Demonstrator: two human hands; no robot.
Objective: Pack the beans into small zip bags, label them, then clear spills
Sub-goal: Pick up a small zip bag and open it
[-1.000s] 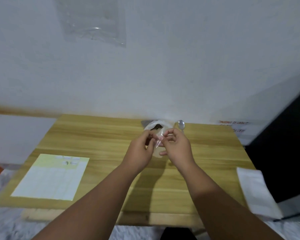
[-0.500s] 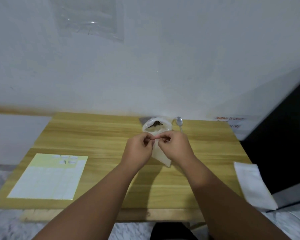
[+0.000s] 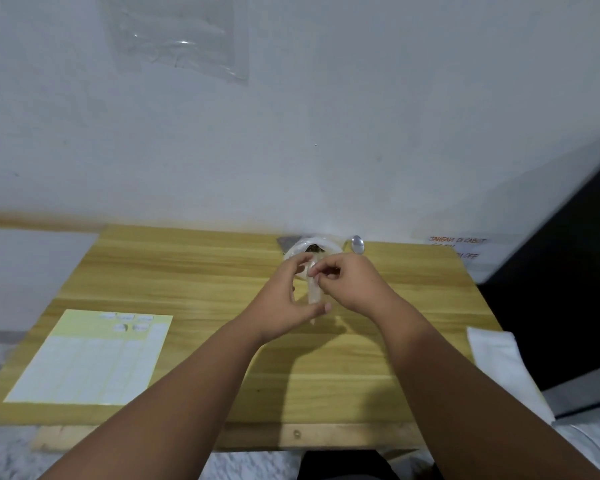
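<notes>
Both hands are up over the middle of the table [image 3: 194, 271], working one small zip bag [image 3: 315, 295]. Your right hand [image 3: 352, 284] pinches the bag's top edge between thumb and fingertips. Your left hand [image 3: 284, 303] has fingers at the same top edge and the thumb curled under the bag's lower end, so it is closed around the bag too. The bag hangs between them, clear of the tabletop.

It looks like you're opening the mouth. I can't tell whether the zip is parted yet.

- Roll the two lips against each other at one corner rather than pulling in the centre.
- Once open, keep one hand on the lip so the mouth stays round.
- Fill close over the bean container [image 3: 310, 249], the white tub at the far edge just behind your hands, with dark beans inside. Any drops then fall back in.
- The spoon [image 3: 357, 244] lies just right of the tub, within reach.

The label sheet [image 3: 87, 362] sits near left, with a few stickers gone from its top row. A white paper [image 3: 499, 368] overhangs the right edge.

Writing: an orange handwritten note on the wall [image 3: 458, 240] reads roughly "JANGAN DI CABUT", with "OFF" below it. The middle line is blurred. No brand is visible anywhere.
</notes>
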